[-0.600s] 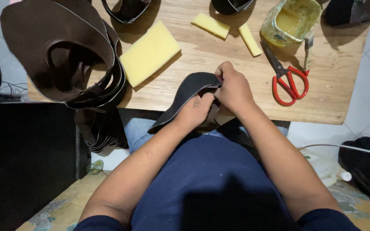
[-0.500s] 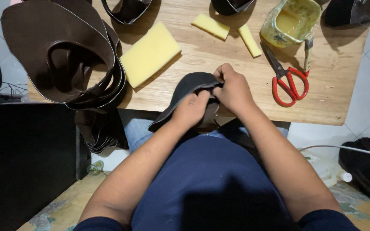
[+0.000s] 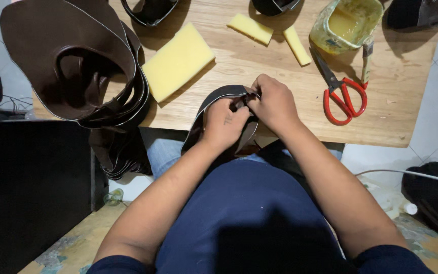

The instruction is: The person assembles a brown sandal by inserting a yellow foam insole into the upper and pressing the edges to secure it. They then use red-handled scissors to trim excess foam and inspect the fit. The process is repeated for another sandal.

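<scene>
Both hands are bunched up on a curved dark brown leather piece with a pale edge [image 3: 214,99] right at the near edge of the light wooden table [image 3: 280,66]. The left hand [image 3: 225,122] has its fingers curled, pinching the leather from the near side, and the right hand [image 3: 274,101] pinches the same spot, so the two are touching. A yellow foam block [image 3: 177,61] sits just beyond, red-handled scissors [image 3: 343,94] off to the right, and a stack of brown leather cutouts [image 3: 72,61] hangs over the left end.
</scene>
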Available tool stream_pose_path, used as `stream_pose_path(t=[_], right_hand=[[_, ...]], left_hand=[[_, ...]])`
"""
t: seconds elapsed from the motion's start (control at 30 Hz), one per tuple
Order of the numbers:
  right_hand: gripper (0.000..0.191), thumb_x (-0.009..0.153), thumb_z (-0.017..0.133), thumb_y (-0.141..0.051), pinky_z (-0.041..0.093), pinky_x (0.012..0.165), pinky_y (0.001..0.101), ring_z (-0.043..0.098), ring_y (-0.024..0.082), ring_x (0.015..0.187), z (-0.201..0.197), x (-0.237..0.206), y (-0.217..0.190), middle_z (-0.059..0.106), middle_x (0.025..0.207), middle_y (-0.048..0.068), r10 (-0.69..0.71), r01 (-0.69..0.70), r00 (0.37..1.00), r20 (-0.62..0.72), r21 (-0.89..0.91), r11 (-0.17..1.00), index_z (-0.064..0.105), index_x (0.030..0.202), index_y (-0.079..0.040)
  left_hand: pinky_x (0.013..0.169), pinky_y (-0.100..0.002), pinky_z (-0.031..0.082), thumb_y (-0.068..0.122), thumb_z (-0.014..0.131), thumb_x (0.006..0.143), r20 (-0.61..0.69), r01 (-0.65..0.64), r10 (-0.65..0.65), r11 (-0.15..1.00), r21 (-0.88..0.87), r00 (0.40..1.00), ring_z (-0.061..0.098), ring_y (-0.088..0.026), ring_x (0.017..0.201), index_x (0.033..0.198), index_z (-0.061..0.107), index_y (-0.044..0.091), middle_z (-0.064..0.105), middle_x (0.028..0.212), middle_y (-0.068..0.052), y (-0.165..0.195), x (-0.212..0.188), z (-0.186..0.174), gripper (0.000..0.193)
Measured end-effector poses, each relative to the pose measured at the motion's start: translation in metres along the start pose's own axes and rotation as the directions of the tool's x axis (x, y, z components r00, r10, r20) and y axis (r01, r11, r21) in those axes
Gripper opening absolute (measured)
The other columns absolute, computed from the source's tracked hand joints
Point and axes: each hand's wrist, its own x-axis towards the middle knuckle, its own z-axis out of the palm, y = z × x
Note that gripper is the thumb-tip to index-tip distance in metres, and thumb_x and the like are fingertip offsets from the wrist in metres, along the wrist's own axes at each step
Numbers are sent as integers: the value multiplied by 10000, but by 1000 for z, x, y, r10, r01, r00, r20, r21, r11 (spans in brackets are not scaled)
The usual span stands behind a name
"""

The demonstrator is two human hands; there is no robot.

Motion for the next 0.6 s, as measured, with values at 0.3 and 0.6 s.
stream_pose_path(t=[0.3, 0.6], right_hand=[[227, 763, 775, -118, 543, 730, 423, 692, 360, 806, -14, 4, -4, 711, 860, 189, 40, -49, 983, 179, 42, 998, 716, 965, -33], [228, 762, 765, -46, 558, 713, 376, 694, 254, 786, -42, 41, 16, 713, 858, 149, -34, -15, 975, 219, 221, 975, 716, 979, 6]], left_hand=[[756, -381, 545, 243, 720, 872, -33, 94, -89, 979, 183, 995, 714, -289, 829, 1014, 709, 14, 742, 898, -173, -6, 2, 0, 270], [808, -292, 572, 79, 594, 947, 95, -122, 127, 991, -54, 987, 705, -146, 876, 1106, 661, 22, 729, 963, -73, 71, -10, -37, 181]])
